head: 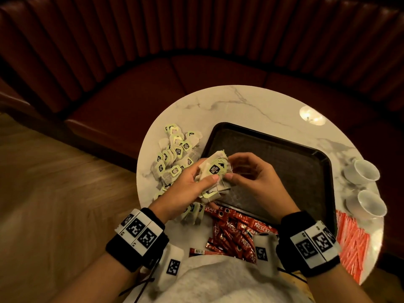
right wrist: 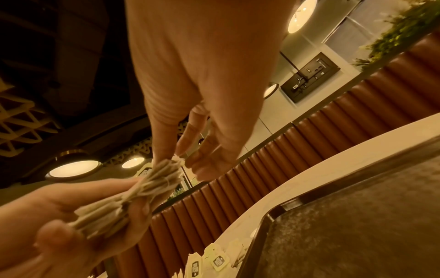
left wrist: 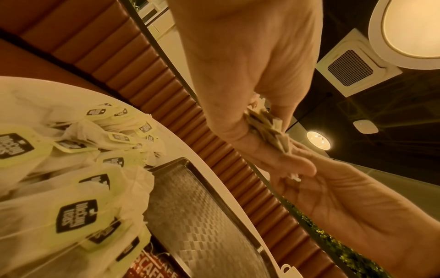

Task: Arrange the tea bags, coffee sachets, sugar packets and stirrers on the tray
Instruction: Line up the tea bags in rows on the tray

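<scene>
Head view: left hand (head: pixel 185 189) gripping a stack of tea bags (head: pixel 215 171) above the dark tray's (head: pixel 284 147) near-left corner; right hand (head: pixel 251 178) pinching the stack's edge. Loose tea bags (head: pixel 175 156) heaped left of tray, coffee sachets (head: pixel 236 235) nearer.

dark tray (head: pixel 284 149), red sachets (head: pixel 236 235), marble table (head: pixel 240 101)

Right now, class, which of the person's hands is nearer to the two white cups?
Right. The right hand is over the tray, on the side where the white cups stand past its rim. The left hand holds the tea bag bundle farther away.
</scene>
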Tool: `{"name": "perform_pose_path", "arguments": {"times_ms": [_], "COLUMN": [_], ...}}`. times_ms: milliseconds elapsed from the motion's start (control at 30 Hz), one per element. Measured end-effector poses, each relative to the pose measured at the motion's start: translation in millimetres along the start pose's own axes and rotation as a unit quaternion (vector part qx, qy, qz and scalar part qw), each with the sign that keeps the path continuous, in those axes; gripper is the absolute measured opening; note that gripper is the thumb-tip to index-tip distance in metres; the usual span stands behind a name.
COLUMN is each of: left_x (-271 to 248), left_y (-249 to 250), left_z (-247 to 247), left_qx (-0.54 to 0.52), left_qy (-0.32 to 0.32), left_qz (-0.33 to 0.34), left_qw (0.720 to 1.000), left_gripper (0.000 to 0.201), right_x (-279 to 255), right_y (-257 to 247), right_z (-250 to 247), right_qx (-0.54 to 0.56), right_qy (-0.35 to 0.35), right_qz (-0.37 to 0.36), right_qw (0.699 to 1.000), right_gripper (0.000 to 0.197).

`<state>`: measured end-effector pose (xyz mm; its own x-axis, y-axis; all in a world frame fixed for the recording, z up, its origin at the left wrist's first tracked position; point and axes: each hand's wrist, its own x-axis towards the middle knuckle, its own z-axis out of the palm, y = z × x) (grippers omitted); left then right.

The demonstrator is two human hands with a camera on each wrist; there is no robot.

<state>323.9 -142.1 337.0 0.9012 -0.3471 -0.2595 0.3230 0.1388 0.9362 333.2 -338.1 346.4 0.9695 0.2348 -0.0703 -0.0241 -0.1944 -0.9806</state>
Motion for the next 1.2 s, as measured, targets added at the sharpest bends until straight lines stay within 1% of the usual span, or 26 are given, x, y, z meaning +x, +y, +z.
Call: {"name": "perform_pose_path", "arguments": {"times_ms": [67,200,333,433,500,667,800,967,1067,1200], "left_x": [-1,0,2,4,6,7,9,9,11,13], "left_y": [1,-2,-3,-3,-2,1,3,3,2,-2], "left_z": [2,5,7,8,10,13,8,3,6,9], "left_qx": [-0.03,-0.057,-0.095,-0.102,-0.099,-0.099,-0.134,-0.161,-0.157,-0.141], "left_qy": [0.002,0.019,0.064,0.095,0.103,0.1,0.122,0.131,0.14,0.153], "left_qz": [-0.006,-0.007,-0.013,-0.019,-0.017,-0.004,0.004,0.005,-0.015,-0.039], "left_qw": [1.0,0.998,0.993,0.99,0.99,0.99,0.983,0.978,0.978,0.977], "left_gripper": [0.032,0.029,0.027,0.027,0.026,0.024,0.022,0.026,0.025,0.018], "right_x": [0,0,0,0,-1,-1,-3,-3,-2,1], "right_y": [0,0,-1,-1,-2,2,3,0,-5,-9], "right_z": [0,-2,-7,-8,-8,-12,-21,-30,-28,-20], "right_qx": [-0.002,0.037,0.067,0.081,0.08,0.052,0.024,0.002,0.054,0.158], "right_qy": [0.008,0.033,0.078,0.089,0.087,0.092,0.1,0.11,0.109,0.102], "right_qz": [0.006,0.025,0.03,0.025,0.014,-0.001,-0.002,-0.003,0.0,0.011], "right_qw": [1.0,0.998,0.994,0.992,0.993,0.994,0.995,0.994,0.993,0.982], "right_gripper": [0.034,0.039,0.041,0.042,0.041,0.031,0.026,0.022,0.022,0.022]}}
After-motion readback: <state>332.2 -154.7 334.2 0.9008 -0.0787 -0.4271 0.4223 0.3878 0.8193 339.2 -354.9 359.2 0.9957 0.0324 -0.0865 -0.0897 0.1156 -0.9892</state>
